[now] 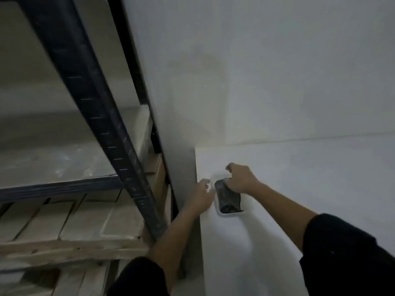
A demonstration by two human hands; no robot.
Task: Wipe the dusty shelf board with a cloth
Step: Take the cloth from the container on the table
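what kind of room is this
Probably a storeroom or warehouse corner: a dark metal rack with a dusty shelf board, flat cartons stacked beneath, bare white walls and a plain white surface.

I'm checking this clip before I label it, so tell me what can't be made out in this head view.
- Right hand: its fingers are hidden by its own back, so the grip on the dark cloth is unclear.
- White tray: mostly covered by the cloth and hands; depth and contents unseen.
- Left hand: blurred; whether it touches the tray is unclear.
- Shelf board: dim and blurred; dust extent unreadable.
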